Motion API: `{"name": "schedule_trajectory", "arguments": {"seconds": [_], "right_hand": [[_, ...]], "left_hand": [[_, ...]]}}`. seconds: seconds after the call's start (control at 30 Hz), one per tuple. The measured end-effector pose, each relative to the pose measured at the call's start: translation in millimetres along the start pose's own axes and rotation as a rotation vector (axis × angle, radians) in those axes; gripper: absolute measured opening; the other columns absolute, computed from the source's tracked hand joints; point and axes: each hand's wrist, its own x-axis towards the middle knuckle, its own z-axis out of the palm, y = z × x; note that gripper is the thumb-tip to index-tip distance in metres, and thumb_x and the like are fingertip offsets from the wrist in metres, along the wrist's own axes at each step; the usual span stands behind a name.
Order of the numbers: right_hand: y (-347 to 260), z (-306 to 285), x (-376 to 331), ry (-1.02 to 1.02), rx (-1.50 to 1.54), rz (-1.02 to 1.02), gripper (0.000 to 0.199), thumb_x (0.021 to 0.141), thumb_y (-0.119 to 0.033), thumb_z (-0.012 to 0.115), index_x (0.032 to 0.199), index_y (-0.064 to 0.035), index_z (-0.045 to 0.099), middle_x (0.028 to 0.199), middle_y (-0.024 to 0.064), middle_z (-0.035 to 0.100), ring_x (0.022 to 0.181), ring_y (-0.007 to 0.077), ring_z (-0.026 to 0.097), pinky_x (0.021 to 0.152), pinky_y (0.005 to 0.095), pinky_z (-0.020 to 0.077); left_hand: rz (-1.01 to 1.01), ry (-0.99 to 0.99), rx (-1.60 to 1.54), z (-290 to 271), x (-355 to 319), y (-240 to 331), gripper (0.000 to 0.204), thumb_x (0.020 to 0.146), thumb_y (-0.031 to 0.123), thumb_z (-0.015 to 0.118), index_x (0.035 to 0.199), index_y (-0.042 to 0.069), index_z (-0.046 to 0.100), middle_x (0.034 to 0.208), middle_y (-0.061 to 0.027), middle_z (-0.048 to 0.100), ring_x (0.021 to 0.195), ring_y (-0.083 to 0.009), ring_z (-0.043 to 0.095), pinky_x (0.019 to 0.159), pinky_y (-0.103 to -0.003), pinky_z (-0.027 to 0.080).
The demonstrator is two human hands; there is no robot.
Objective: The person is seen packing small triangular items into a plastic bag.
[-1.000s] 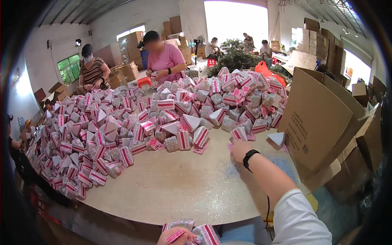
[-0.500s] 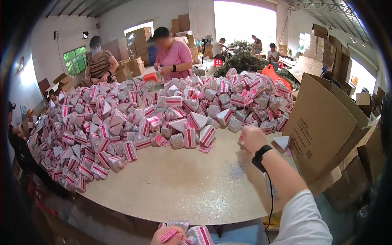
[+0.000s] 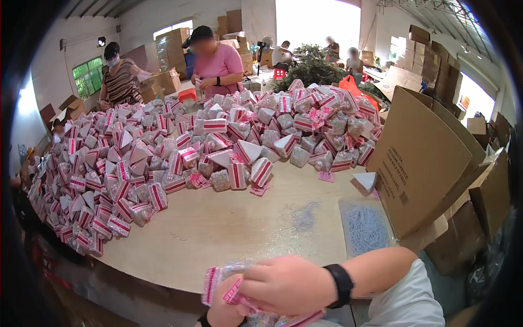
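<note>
Low at the table's near edge, my left hand (image 3: 224,306) is closed round glittery pink-and-white cake-slice ornaments (image 3: 211,285). A pink patterned card (image 3: 233,291) sticks out between its fingers. My right hand (image 3: 291,283), with a black band on the wrist, lies over the left one, its fingers bent against the card and ornaments; what it grips is hidden. More of the ornaments show under my hands, partly covered. A large heap of cake-slice ornaments (image 3: 215,126) spreads over the table (image 3: 218,234).
A clear tray of thin pale-blue strings (image 3: 366,228) lies at the right, with loose strings (image 3: 305,217) beside it. A single white-topped ornament (image 3: 365,181) sits by a tall open cardboard box (image 3: 422,163). Two people (image 3: 218,62) stand behind the heap.
My right hand has come back from the heap's right end to my left hand. My left hand has risen with its ornaments. The string tray is uncovered, and the view has shifted slightly.
</note>
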Motion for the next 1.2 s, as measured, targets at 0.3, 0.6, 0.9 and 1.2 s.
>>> {"name": "schedule_trajectory", "arguments": {"seconds": [0.3, 0.6, 0.9, 1.2], "right_hand": [[38, 26, 5, -0.073, 0.469, 0.244, 0.013, 0.081, -0.015, 0.063, 0.082, -0.0042, 0.056, 0.08, 0.0076, 0.052, 0.071, 0.0198, 0.054, 0.064, 0.0294, 0.0455], [268, -43, -64, -0.331, -0.696, 1.188, 0.025, 0.082, -0.02, 0.052, 0.099, -0.0082, 0.067, 0.102, 0.0111, 0.065, 0.1, 0.027, 0.061, 0.085, 0.0447, 0.0457], [312, -23, -82, -0.156, -0.685, 1.469, 0.047, 0.084, -0.023, 0.054, 0.129, -0.0095, 0.048, 0.126, 0.014, 0.047, 0.116, 0.029, 0.05, 0.094, 0.0406, 0.041], [283, -3, -90, -0.409, -0.737, 1.271, 0.027, 0.078, -0.018, 0.054, 0.1, -0.0105, 0.069, 0.102, 0.0119, 0.067, 0.093, 0.0273, 0.065, 0.076, 0.0401, 0.0512]], "left_hand": [[-0.243, -0.04, -0.165, -1, -2, -9, 0.02, 0.081, 0.003, 0.059, 0.1, 0.001, 0.054, 0.087, -0.0061, 0.06, 0.081, -0.0139, 0.058, 0.071, -0.026, 0.047], [-0.179, -0.028, 0.108, -31, -37, -11, 0.018, 0.094, 0.02, 0.051, 0.096, 0.002, 0.056, 0.077, -0.0035, 0.059, 0.065, -0.0081, 0.054, 0.056, -0.018, 0.041], [-0.108, 0.116, 0.074, -54, -59, -3, 0.02, 0.093, 0.023, 0.053, 0.095, 0.003, 0.056, 0.077, -0.0049, 0.06, 0.064, -0.0098, 0.058, 0.054, -0.019, 0.043], [-0.15, 0.065, 0.094, -59, -59, -12, 0.026, 0.092, 0.027, 0.056, 0.094, 0.001, 0.058, 0.075, -0.0051, 0.061, 0.066, -0.01, 0.058, 0.057, -0.02, 0.045]]}}
